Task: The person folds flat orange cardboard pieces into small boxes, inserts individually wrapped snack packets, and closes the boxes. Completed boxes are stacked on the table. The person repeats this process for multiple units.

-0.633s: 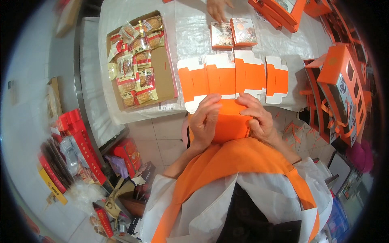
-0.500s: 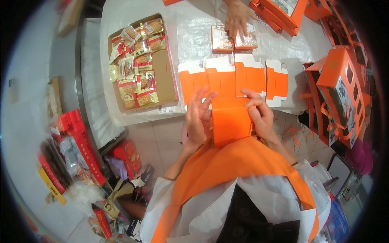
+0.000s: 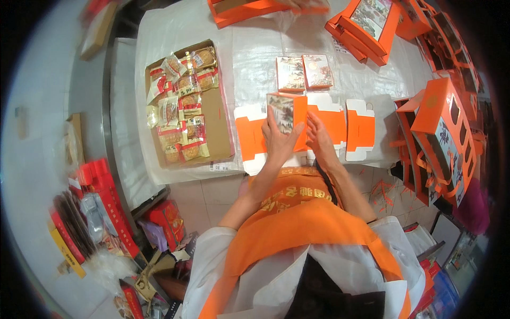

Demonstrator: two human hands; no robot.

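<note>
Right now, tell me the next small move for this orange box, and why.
Probably set the small orange box down beside the two finished boxes: it looks folded up, the left hand grips it, and the right hand rests beside it over the flat blanks.

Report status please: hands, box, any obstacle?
Left hand grips small orange box. Right hand beside it on flat orange blanks. No obstacle seen.
</note>
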